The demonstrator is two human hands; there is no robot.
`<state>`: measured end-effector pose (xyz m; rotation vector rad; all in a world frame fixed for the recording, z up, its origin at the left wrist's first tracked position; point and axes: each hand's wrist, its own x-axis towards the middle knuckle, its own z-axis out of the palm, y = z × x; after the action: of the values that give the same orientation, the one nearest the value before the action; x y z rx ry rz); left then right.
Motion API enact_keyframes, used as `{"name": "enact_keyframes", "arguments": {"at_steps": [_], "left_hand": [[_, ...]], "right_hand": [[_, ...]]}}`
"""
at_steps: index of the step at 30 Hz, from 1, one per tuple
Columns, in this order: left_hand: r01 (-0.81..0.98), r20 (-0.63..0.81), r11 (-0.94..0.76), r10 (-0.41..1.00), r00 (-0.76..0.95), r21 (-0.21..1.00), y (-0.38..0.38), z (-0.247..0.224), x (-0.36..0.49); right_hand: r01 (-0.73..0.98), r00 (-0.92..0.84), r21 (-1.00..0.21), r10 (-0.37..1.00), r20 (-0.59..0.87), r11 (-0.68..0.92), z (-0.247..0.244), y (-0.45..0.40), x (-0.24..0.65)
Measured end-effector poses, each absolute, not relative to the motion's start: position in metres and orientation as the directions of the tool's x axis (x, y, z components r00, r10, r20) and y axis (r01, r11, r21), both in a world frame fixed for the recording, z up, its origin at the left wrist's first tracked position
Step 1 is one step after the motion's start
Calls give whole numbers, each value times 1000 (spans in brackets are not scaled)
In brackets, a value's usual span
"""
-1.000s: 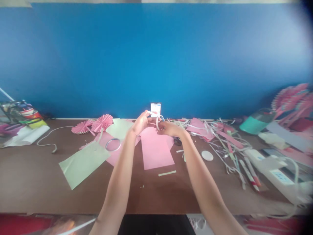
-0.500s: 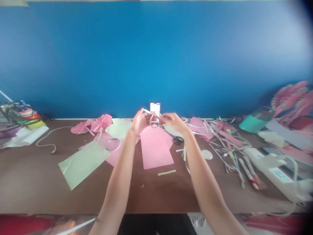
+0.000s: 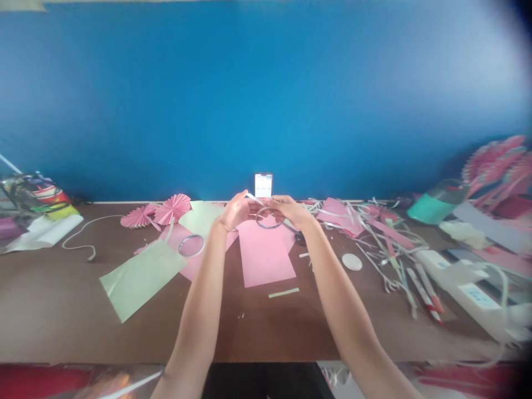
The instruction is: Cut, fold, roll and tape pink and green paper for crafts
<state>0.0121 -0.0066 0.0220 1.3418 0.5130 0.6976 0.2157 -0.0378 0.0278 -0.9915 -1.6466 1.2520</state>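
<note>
A thin ring (image 3: 269,226) hangs between my two hands, above a pink sheet (image 3: 266,257) on the brown table. My left hand (image 3: 240,210) is closed on the ring's left side, with a narrow white strip (image 3: 251,197) rising from its fingers. On the ring's upper right, my right hand (image 3: 287,210) pinches with thumb and fingers. The fingertips of both hands nearly meet at the top of the ring. Behind them a lit phone (image 3: 263,185) stands upright against the blue wall.
Left are a green sheet (image 3: 143,280), another ring (image 3: 191,245) and pink paper fans (image 3: 172,209). Right lie scissors (image 3: 300,239) partly behind my arm, a white disc (image 3: 352,262), tangled strips (image 3: 386,282), markers (image 3: 424,293), a power strip (image 3: 461,293) and a teal container (image 3: 430,208).
Both hands have come closer together and slightly lower, bringing the ring down. My right hand has moved left onto the ring, and more of the phone shows.
</note>
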Motion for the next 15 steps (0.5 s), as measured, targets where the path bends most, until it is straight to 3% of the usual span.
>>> {"name": "enact_keyframes", "arguments": {"at_steps": [4, 11, 13, 15], "left_hand": [[-134, 77, 4, 805, 588, 991, -5, 20, 8], [-128, 136, -108, 963, 233, 986, 8, 7, 8], [31, 166, -177, 962, 219, 984, 14, -2, 13], [295, 181, -293, 918, 354, 909, 17, -15, 23]], "right_hand": [[167, -394, -983, 919, 2, 74, 34, -42, 229], [326, -502, -936, 863, -51, 134, 50, -54, 247], [302, -462, -947, 886, -44, 110, 53, -56, 249], [290, -394, -953, 918, -37, 86, 55, -58, 251]]}}
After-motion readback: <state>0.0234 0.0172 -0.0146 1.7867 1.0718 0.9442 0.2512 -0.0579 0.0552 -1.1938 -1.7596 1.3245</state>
